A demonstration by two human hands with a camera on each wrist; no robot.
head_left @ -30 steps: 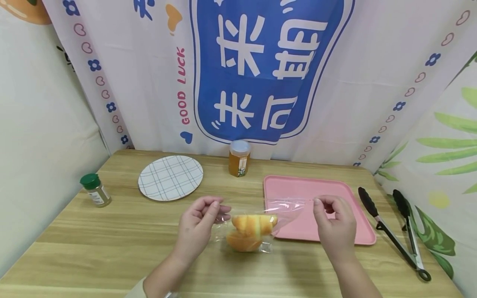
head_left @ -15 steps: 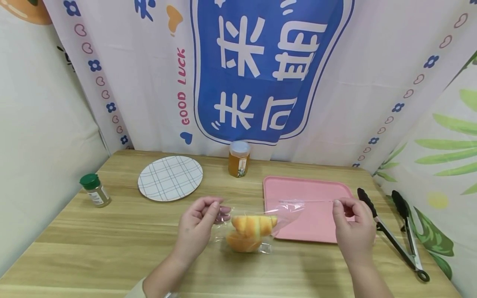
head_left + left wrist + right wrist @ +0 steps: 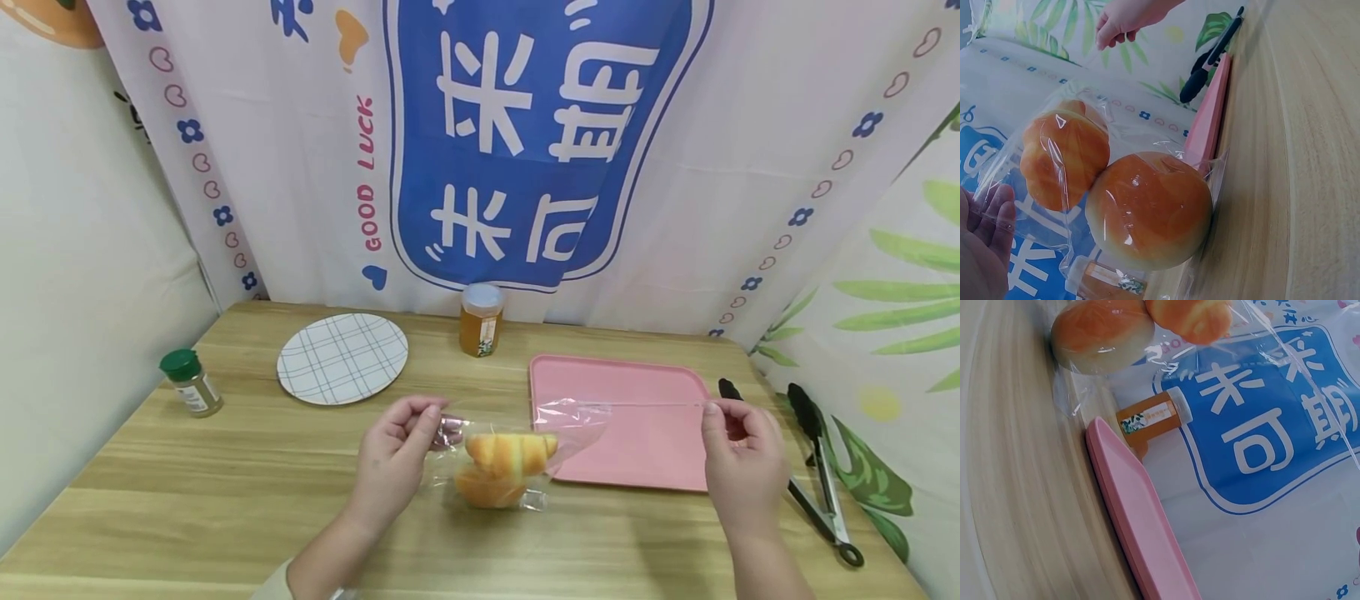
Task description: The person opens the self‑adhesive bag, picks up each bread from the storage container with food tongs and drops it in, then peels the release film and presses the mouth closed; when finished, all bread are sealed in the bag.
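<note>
A clear plastic bag (image 3: 579,425) stands on the table with two breads inside. The upper one is a ridged, golden roll (image 3: 512,453); below it sits a round bun (image 3: 489,488). With thumb and index finger my left hand (image 3: 393,457) pinches the bag's upper left edge, its other fingers behind the film. My right hand (image 3: 746,454) is over the pink tray's right side, pinching the end of a thin clear strip (image 3: 652,405). That strip stretches taut back toward the bag's top. In the right wrist view the strip (image 3: 1310,378) crosses diagonally; the right hand is outside that view.
A pink tray (image 3: 622,450) lies right of the bag, with black-and-silver tongs (image 3: 828,475) beyond it. Behind stands a honey-coloured jar (image 3: 480,325). Leftward are a checked plate (image 3: 343,358) and a green-capped shaker (image 3: 192,383). A printed cloth (image 3: 315,167) hangs behind the table.
My right hand has moved steadily right, from over the tray's middle to its right edge, and the strip has grown longer. The left hand and breads have barely moved.
</note>
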